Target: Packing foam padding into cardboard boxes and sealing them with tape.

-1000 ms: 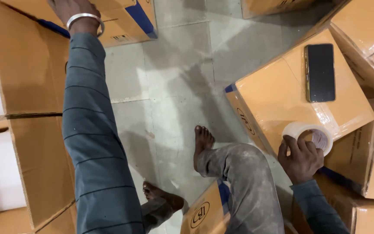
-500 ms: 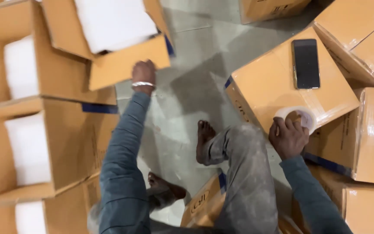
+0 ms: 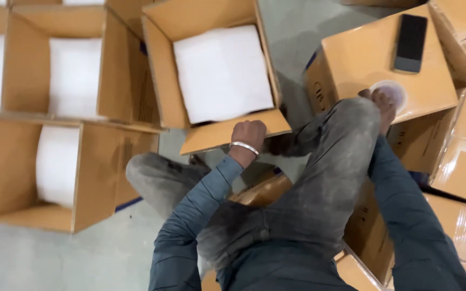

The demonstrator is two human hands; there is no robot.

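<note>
My left hand [image 3: 249,133], with a silver bangle at the wrist, grips the near flap of an open cardboard box [image 3: 160,70] that holds a white foam block [image 3: 222,73]. The box sits on the floor just ahead of my knees. My right hand [image 3: 383,105] is mostly hidden behind my raised right knee; it rests on a roll of clear tape [image 3: 389,90] lying on a sealed cardboard box [image 3: 351,64]. A black phone [image 3: 410,43] lies on that same box, farther back.
Two more open boxes with white foam [image 3: 74,75] [image 3: 55,164] stand to the left on the grey floor [image 3: 82,258]. Sealed taped boxes [image 3: 465,156] crowd the right side. I sit on a low box [image 3: 260,188] under my legs.
My left hand has pulled the open box toward me across the floor, from far ahead to right at my knees. My right hand stays on the tape roll, and my knee now covers it.
</note>
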